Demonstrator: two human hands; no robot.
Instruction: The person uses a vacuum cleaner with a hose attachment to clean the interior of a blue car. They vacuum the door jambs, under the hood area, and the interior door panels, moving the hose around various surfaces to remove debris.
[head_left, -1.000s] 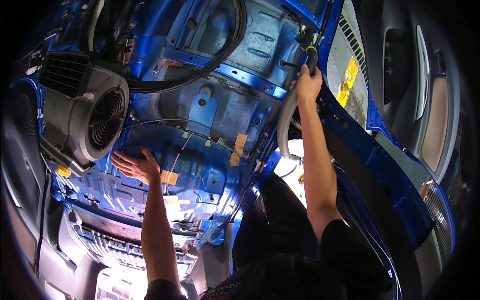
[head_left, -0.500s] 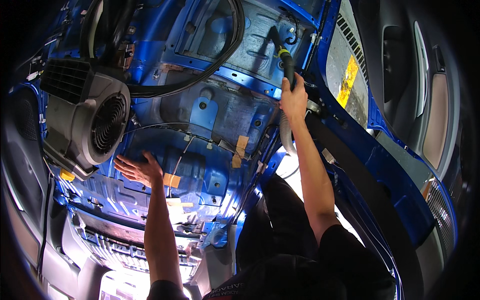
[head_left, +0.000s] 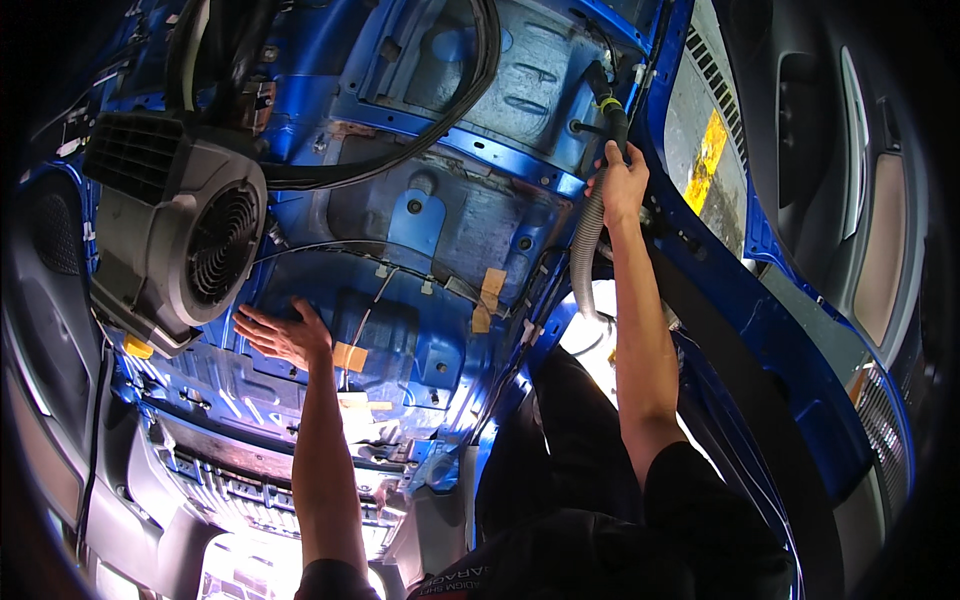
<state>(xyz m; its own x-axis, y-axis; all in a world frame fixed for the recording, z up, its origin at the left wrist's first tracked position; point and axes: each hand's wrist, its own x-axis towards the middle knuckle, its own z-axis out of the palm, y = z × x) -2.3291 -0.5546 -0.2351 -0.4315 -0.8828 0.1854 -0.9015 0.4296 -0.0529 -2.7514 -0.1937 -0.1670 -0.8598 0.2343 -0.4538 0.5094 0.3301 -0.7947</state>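
My right hand [head_left: 624,185] is wrapped round the dark handle of a vacuum hose [head_left: 588,245], whose grey ribbed length hangs down beside my forearm. The black nozzle [head_left: 597,78] with a yellow-green ring points up toward the far right corner of the bare blue car floor [head_left: 400,215]. Fingers spread, my left hand [head_left: 290,335] rests flat on the blue metal and holds nothing. Close to its left stands a grey blower [head_left: 180,225] with a round fan grille.
A thick black cable bundle [head_left: 440,130] arcs across the floor near the blower. Pieces of tan tape [head_left: 487,300] hold thin wiring down. Open door panels [head_left: 870,230] stand at the right, past the blue sill. Bright light glares at the lower left.
My right hand has moved a little to the right with the vacuum hose, and the nozzle now sits nearer the right side of the floor. My left hand stays in place.
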